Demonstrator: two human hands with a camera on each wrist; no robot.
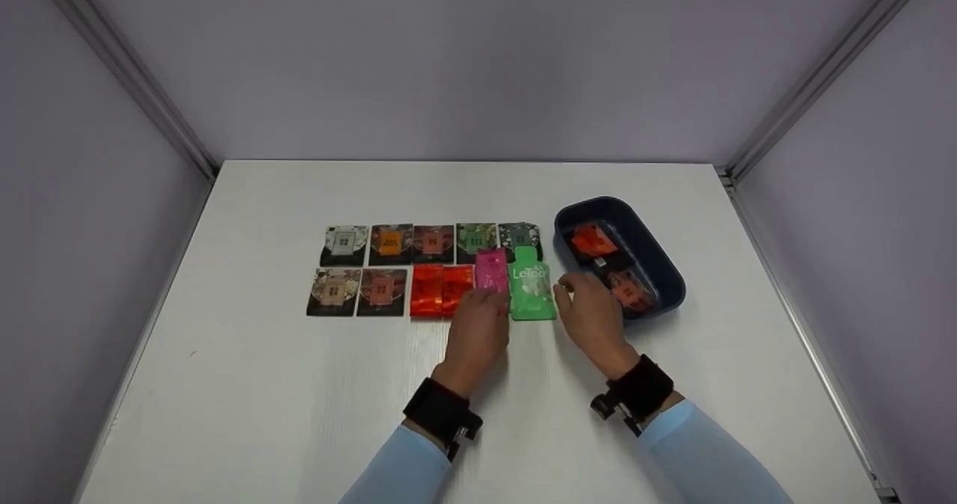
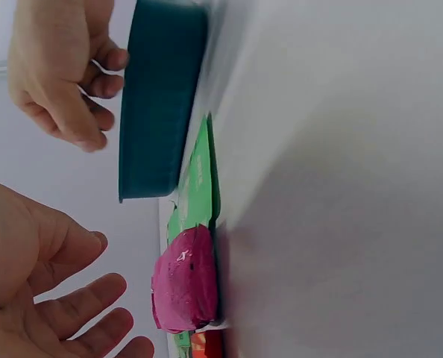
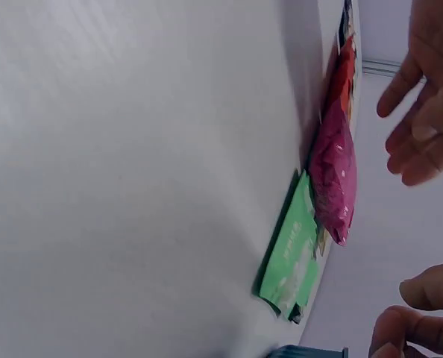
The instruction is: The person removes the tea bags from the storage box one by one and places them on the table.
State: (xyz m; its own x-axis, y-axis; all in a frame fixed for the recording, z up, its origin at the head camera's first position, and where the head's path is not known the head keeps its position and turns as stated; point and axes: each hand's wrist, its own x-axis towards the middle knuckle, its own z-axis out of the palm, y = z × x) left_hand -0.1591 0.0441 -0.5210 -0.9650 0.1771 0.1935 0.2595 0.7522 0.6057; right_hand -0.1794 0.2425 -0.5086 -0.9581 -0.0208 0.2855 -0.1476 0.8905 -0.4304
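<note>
My left hand (image 1: 478,328) hovers above a pink packet (image 1: 491,266), partly covering it in the head view. In the left wrist view its fingers are spread and apart from the puffy packet. A flat green pouch (image 1: 532,294) with white lettering lies just right of the pink one. My right hand (image 1: 594,321), fingers loosely bent and holding nothing, is between the green pouch and a dark blue bin (image 1: 664,265). Two shiny red packets (image 1: 427,294) lie side by side left of the pink packet.
Behind stands a row of several dark square sachets (image 1: 433,244); two more (image 1: 333,292) lie at the front left. Inside the bin are a red packet (image 1: 594,241) and a dark sachet (image 1: 629,291). Grey walls (image 1: 478,63) surround the white table (image 1: 262,399).
</note>
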